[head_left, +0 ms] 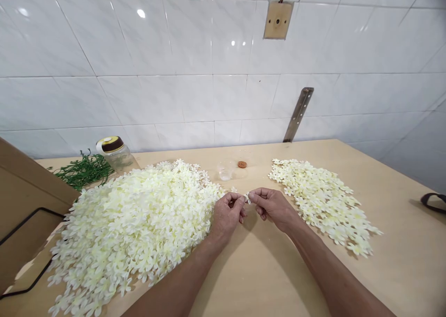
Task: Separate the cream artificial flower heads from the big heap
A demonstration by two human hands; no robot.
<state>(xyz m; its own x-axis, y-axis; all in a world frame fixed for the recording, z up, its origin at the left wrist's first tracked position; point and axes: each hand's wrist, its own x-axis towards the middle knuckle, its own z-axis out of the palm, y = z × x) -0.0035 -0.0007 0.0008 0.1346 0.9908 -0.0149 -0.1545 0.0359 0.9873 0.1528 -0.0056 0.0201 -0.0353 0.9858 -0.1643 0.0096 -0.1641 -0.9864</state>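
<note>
Between my two hands is a small white artificial flower (247,197), mostly covered by the fingertips. My left hand (228,212) pinches it from the left, close to the edge of a large heap of cream-white artificial flowers (139,210). From the other side my right hand (273,208) grips it between thumb and forefinger. To the right lies a smaller, flatter spread of the same flowers (324,201). Just beyond the hands, a small clear dish (225,171) sits beside a reddish-brown oval piece (242,164).
A clear jar with a brown and yellow lid (116,152) stands at the back left, by green artificial stems (83,169). A cardboard box (28,205) borders the left side. A metal bracket (298,114) leans on the tiled wall, and a dark strap (434,202) lies far right.
</note>
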